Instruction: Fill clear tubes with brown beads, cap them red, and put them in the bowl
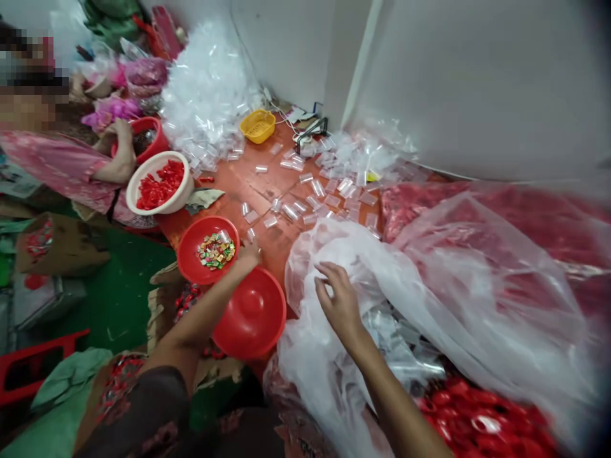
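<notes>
My left hand (249, 256) reaches over the table between two red bowls, beside a small clear plastic piece. Its fingers are small and blurred here, so I cannot tell whether they grip anything. Just left of it, a red bowl (188, 254) holds small gold, green and red pieces. Below my left wrist stands a bare red bowl (252, 318). My right hand (338, 298) hovers over or rests on a crumpled white plastic bag (310, 356), fingers apart and slightly curled, with nothing seen in them. Small clear plastic pieces (291, 211) lie scattered beyond both hands.
A cream bowl (186, 191) of red pieces stands at left, near another person's arm (119, 159). Behind are a heap of clear plastic (205, 89) and a yellow basket (258, 126). Shiny red items (487, 420) fill the lower right, by a large pinkish bag (501, 254).
</notes>
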`<action>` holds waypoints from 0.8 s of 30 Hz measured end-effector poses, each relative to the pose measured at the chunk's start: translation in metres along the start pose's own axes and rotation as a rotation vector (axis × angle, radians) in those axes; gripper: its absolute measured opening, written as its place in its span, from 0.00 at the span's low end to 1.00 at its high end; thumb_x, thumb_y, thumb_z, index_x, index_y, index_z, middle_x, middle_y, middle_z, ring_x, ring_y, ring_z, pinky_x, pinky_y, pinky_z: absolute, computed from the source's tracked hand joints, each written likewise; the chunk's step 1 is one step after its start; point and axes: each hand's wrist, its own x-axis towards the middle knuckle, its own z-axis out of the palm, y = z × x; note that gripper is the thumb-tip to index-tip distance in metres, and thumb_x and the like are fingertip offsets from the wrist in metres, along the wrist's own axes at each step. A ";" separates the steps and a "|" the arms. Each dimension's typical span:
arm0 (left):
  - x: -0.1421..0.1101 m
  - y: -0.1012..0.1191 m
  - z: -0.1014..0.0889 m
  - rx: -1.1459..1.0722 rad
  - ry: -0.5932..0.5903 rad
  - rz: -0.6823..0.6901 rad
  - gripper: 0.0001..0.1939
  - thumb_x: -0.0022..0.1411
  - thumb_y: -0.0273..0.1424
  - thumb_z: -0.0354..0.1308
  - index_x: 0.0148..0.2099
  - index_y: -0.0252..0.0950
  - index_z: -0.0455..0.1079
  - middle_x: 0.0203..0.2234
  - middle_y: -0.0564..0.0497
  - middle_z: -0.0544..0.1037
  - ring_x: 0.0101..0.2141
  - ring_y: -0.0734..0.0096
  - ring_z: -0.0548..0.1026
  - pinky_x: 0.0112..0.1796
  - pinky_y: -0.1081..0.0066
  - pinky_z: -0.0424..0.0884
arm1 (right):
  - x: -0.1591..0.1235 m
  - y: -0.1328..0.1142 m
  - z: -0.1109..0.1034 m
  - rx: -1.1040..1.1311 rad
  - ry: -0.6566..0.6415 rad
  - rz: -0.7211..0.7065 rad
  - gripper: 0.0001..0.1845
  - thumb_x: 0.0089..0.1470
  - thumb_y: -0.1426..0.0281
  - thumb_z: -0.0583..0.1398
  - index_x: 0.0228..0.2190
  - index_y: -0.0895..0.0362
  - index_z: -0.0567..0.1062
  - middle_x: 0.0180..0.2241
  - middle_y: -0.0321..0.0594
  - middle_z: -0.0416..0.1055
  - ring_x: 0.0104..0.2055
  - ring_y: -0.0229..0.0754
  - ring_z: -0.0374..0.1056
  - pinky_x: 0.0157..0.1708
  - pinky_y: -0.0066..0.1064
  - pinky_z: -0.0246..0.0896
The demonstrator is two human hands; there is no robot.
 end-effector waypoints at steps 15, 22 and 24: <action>0.126 -0.015 0.021 0.094 -0.033 -0.267 0.80 0.32 0.42 0.79 0.73 0.34 0.27 0.68 0.26 0.21 0.67 0.25 0.30 0.62 0.35 0.41 | 0.245 0.109 0.139 -0.666 -0.649 0.023 0.63 0.38 0.49 0.72 0.68 0.46 0.49 0.72 0.52 0.33 0.70 0.71 0.38 0.59 0.64 0.51; 0.164 -0.028 0.045 -0.078 -0.084 -0.017 0.67 0.38 0.47 0.74 0.73 0.37 0.42 0.71 0.33 0.33 0.68 0.31 0.28 0.62 0.36 0.33 | 0.258 0.119 0.158 -0.740 -0.731 -0.104 0.64 0.35 0.54 0.74 0.67 0.44 0.50 0.71 0.51 0.40 0.66 0.69 0.48 0.52 0.54 0.63; 0.159 -0.022 0.060 -0.094 -0.007 0.181 0.54 0.46 0.42 0.70 0.71 0.36 0.50 0.71 0.35 0.43 0.69 0.39 0.39 0.64 0.43 0.38 | 0.258 0.117 0.162 -0.697 -0.721 -0.102 0.59 0.37 0.61 0.74 0.66 0.43 0.53 0.70 0.49 0.45 0.62 0.68 0.54 0.50 0.49 0.65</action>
